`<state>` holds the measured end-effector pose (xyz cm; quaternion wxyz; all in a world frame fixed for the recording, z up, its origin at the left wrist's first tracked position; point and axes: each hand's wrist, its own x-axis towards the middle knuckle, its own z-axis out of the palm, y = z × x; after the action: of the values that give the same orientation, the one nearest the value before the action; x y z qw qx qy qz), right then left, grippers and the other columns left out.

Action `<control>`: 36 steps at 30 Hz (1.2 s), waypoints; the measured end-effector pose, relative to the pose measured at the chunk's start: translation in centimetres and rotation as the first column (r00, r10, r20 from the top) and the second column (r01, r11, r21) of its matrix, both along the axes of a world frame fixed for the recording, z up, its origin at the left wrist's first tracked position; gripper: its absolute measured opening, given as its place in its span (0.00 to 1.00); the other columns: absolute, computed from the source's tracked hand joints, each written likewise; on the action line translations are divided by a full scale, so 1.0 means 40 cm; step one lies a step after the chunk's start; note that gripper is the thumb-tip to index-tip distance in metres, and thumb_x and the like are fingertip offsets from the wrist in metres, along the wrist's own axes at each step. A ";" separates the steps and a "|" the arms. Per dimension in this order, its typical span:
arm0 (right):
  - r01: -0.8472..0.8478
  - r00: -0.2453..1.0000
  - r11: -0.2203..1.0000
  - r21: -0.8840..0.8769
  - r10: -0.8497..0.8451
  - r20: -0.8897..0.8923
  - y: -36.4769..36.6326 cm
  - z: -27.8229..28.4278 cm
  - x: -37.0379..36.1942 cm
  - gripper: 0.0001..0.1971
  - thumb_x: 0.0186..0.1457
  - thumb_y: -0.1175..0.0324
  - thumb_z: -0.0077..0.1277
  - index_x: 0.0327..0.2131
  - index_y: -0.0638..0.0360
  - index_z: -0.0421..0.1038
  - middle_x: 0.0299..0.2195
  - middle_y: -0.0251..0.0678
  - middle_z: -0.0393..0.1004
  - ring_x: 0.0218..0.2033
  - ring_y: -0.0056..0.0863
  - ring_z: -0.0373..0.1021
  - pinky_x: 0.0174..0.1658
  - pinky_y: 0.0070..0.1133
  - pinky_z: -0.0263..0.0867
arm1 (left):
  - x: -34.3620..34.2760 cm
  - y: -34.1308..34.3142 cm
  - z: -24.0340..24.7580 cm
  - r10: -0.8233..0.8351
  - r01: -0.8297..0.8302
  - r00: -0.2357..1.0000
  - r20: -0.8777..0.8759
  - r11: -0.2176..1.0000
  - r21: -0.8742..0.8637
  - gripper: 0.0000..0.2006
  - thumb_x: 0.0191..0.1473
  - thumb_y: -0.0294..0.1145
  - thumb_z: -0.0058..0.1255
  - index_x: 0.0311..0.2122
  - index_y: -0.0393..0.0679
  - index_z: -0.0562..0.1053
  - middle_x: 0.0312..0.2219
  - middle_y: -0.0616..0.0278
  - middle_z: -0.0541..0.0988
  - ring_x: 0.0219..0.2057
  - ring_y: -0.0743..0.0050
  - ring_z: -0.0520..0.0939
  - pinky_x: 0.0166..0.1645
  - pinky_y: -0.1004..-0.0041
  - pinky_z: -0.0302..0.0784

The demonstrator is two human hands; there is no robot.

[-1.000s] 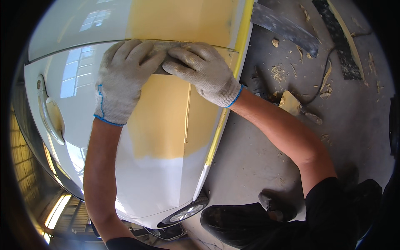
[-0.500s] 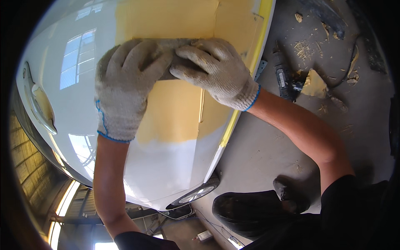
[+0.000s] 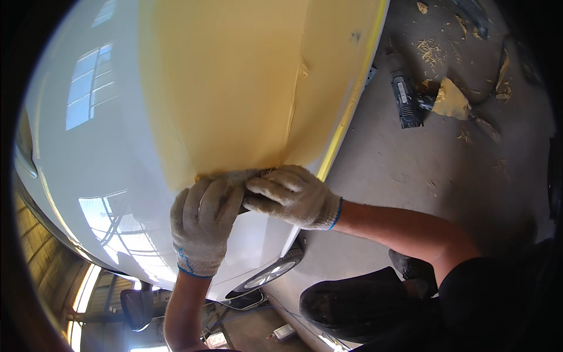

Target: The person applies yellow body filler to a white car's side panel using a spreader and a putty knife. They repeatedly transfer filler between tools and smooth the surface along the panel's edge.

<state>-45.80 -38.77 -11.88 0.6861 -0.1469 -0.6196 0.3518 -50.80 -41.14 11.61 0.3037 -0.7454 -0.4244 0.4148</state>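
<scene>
A white car panel (image 3: 117, 158) fills the left and middle of the view, glossy enough to carry 3 window-shaped reflections. Over it lies a broad, smooth coat of yellow filler (image 3: 229, 88), with a thin raised ridge running lengthwise near its right side. A yellow strip (image 3: 340, 138) lines the panel's outer edge, and beyond the panel's lower end sits a car wheel (image 3: 272, 274) with a silver rim.

The flat grey spreader (image 3: 243, 175) is at the lower end of the yellow coat, against the panel. The left hand (image 3: 205, 226) and the right hand (image 3: 293, 198), in off-white knitted gloves with blue cuff edging, are side by side on it; each grip is closed on the spreader, fingers bent over it.

To the right is a grey floor (image 3: 375, 176), scattered with yellow shavings (image 3: 431, 53). A black cylindrical tool (image 3: 403, 94) lies there, just beside a yellow-smeared triangular piece (image 3: 451, 100). A dark boot (image 3: 407, 264) stands lower down. At the lower left, bright openings (image 3: 82, 299) light the room beside a yellowish wall (image 3: 35, 234).

The black tool bears a white label (image 3: 402, 92); its print is too small to read.
</scene>
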 end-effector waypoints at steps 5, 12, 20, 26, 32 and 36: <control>-0.154 0.986 0.985 0.084 0.148 0.071 -0.088 -0.014 0.035 0.19 0.57 0.65 0.55 0.53 0.43 0.78 0.55 0.35 0.73 0.54 0.36 0.69 0.58 0.35 0.72 | 0.017 -0.109 0.005 0.147 -0.145 0.989 0.035 0.988 -0.054 0.19 0.51 0.35 0.57 0.49 0.63 0.80 0.50 0.70 0.76 0.55 0.66 0.76 0.60 0.58 0.73; 0.114 0.992 0.984 0.140 -0.104 -0.078 0.168 0.038 0.249 0.23 0.58 0.68 0.57 0.57 0.37 0.73 0.51 0.35 0.74 0.51 0.35 0.73 0.54 0.35 0.74 | 0.261 0.139 0.070 -0.119 0.119 0.992 0.035 0.993 -0.003 0.19 0.52 0.34 0.56 0.51 0.57 0.81 0.48 0.65 0.79 0.54 0.63 0.79 0.59 0.56 0.74; 0.491 0.867 0.858 0.151 -0.498 0.009 0.532 0.066 0.393 0.21 0.52 0.68 0.56 0.52 0.39 0.78 0.52 0.27 0.75 0.54 0.33 0.71 0.58 0.32 0.70 | 0.432 0.538 0.092 -0.457 0.456 0.889 -0.039 0.889 -0.037 0.18 0.46 0.34 0.59 0.46 0.52 0.82 0.43 0.64 0.81 0.49 0.64 0.81 0.56 0.60 0.77; 0.485 0.866 0.865 0.128 -0.496 0.066 0.613 0.053 0.412 0.21 0.55 0.70 0.55 0.53 0.38 0.77 0.53 0.28 0.74 0.56 0.33 0.70 0.60 0.34 0.68 | 0.437 0.648 0.072 -0.481 0.479 0.876 -0.034 0.876 -0.046 0.17 0.46 0.34 0.58 0.45 0.55 0.82 0.43 0.67 0.81 0.48 0.64 0.81 0.56 0.61 0.78; 0.472 0.875 0.875 0.107 -0.480 0.064 0.637 0.044 0.398 0.21 0.56 0.71 0.54 0.53 0.38 0.77 0.53 0.27 0.75 0.56 0.33 0.70 0.59 0.33 0.69 | 0.428 0.673 0.063 -0.441 0.438 0.897 -0.041 0.897 -0.058 0.17 0.47 0.36 0.58 0.46 0.56 0.82 0.45 0.67 0.81 0.50 0.64 0.80 0.59 0.60 0.76; 0.498 0.862 0.859 0.116 -0.505 0.043 0.645 0.043 0.373 0.21 0.54 0.70 0.55 0.52 0.38 0.78 0.52 0.27 0.75 0.54 0.33 0.71 0.57 0.33 0.70 | 0.400 0.676 0.064 -0.406 0.403 0.912 -0.060 0.914 -0.057 0.19 0.48 0.36 0.58 0.48 0.56 0.82 0.48 0.67 0.81 0.53 0.63 0.79 0.60 0.58 0.75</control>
<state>-30.88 -12.96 -10.18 0.7377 -0.2809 -0.6012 0.1239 -34.81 -14.12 14.16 0.3813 -0.8085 -0.2410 0.3780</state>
